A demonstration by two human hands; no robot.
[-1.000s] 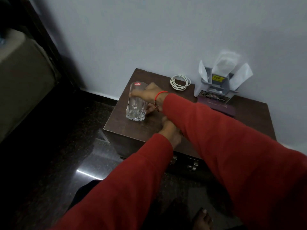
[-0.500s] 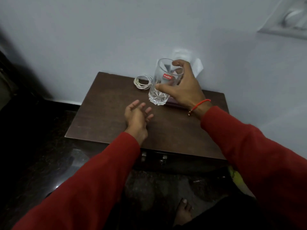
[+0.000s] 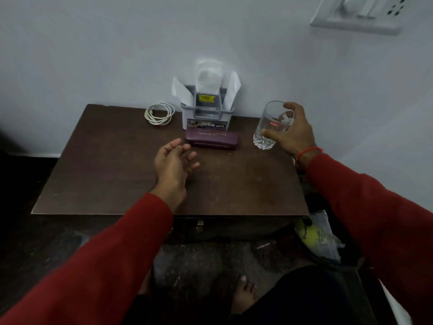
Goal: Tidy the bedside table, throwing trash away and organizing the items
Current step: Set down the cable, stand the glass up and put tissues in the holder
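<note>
Placing step: right hand (image 3: 293,134) grip clamped on glass (image 3: 271,125) at bench (image 3: 117,174) 2 o'clock, left hand (image 3: 173,165) grip apart, empty; next, set glass down upright and release.

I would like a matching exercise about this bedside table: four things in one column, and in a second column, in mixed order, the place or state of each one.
Things
1. drinking glass
2. white cable
3. purple case
4. left hand

Places or states
A. coiled at the back of the table, left of the grey organizer
B. open and empty, above the table's middle
C. gripped by the right hand, near the table's right edge
D. lying flat just in front of the grey organizer

Pairs: 1-C, 2-A, 3-D, 4-B
</note>
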